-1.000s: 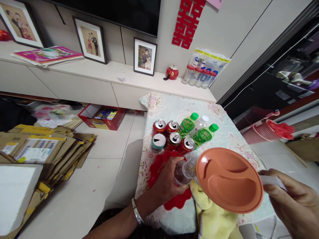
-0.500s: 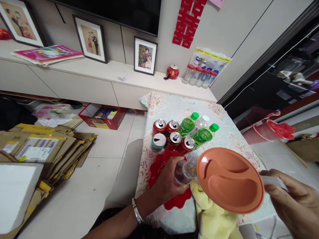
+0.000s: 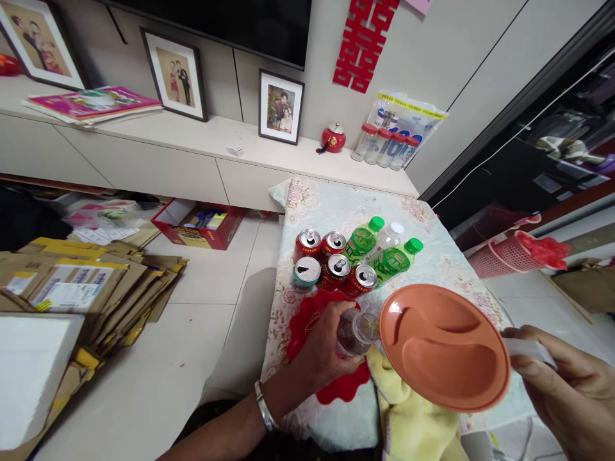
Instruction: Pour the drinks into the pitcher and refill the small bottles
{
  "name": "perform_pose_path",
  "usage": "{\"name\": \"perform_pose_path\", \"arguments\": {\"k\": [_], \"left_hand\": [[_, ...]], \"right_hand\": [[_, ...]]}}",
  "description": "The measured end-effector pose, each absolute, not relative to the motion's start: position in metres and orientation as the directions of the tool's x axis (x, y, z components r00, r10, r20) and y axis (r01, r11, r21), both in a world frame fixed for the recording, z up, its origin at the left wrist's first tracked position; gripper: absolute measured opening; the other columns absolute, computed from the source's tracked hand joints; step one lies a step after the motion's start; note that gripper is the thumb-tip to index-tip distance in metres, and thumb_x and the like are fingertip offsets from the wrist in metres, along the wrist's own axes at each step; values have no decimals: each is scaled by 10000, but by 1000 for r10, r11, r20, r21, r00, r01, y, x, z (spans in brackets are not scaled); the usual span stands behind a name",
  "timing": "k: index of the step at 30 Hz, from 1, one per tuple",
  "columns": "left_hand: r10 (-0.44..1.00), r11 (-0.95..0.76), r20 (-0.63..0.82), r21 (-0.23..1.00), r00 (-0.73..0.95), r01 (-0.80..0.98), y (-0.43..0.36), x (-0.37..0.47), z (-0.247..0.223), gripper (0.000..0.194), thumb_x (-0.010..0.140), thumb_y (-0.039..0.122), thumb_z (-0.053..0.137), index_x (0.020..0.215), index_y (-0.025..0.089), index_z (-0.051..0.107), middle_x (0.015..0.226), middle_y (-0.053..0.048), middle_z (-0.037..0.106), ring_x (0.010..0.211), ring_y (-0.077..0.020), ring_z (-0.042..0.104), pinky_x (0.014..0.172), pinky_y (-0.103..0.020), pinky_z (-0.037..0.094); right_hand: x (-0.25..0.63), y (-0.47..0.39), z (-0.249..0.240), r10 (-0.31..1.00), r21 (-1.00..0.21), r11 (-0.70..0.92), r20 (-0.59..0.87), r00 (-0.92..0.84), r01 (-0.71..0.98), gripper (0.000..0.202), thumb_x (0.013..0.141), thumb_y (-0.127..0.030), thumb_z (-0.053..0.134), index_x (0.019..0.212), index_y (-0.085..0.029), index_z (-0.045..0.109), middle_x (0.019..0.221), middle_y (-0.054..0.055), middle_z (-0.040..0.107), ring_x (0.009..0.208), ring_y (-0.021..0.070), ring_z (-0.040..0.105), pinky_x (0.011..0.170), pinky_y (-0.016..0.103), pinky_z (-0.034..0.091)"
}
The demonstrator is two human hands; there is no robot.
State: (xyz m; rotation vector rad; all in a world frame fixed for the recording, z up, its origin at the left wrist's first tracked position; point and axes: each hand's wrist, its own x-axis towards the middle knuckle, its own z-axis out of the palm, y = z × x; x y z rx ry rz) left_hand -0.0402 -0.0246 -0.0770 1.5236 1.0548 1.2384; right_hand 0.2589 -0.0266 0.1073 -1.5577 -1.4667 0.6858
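Note:
My left hand (image 3: pixel 323 349) grips a small clear bottle (image 3: pixel 354 331), tipped on its side with its mouth toward the rim of an orange divided plate (image 3: pixel 444 346). The plate is tilted up above the table, and my right hand (image 3: pixel 562 384) holds its right edge together with a white wipe (image 3: pixel 528 349). Under my left hand lies a red scalloped plate (image 3: pixel 307 320). A yellow cloth (image 3: pixel 408 416) lies below the orange plate.
Several red drink cans (image 3: pixel 331 262) and green-capped bottles (image 3: pixel 384 253) stand on the floral-covered table (image 3: pixel 336 205). Flattened cardboard boxes (image 3: pixel 81 288) cover the floor at left. A low cabinet (image 3: pixel 144 160) with framed photos runs along the wall. A pink basket (image 3: pixel 509 253) sits at right.

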Motion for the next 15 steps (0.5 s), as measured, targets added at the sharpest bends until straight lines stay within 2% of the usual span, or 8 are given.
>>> {"name": "perform_pose_path", "arguments": {"k": [5, 10, 15], "left_hand": [[960, -251, 238, 965, 148, 77, -24, -41, -78, 799, 726, 229, 872, 1454, 261, 544, 1360, -120, 731, 1178, -357, 761, 1055, -517, 655], [959, -254, 240, 964, 151, 82, -24, -41, -78, 823, 725, 227, 881, 1470, 265, 533, 1395, -127, 720, 1234, -356, 743, 1080, -501, 641], [962, -246, 234, 966, 143, 80, -25, -41, -74, 753, 763, 220, 843, 1457, 234, 551, 1367, -116, 728, 1201, -323, 752, 1059, -492, 641]], "right_hand": [[255, -28, 110, 974, -868, 70, 167, 154, 492, 489, 710, -584, 1023, 659, -195, 732, 677, 38, 621, 603, 170, 517, 533, 224, 449], [273, -26, 102, 980, -854, 75, 158, 120, 514, 436, 726, -573, 1015, 755, -195, 800, 770, 61, 692, 639, 200, 579, 560, 242, 488], [283, -27, 96, 982, -866, 33, 121, 145, 499, 468, 709, -600, 1027, 771, -190, 809, 827, 76, 714, 642, 210, 581, 570, 271, 490]]}}
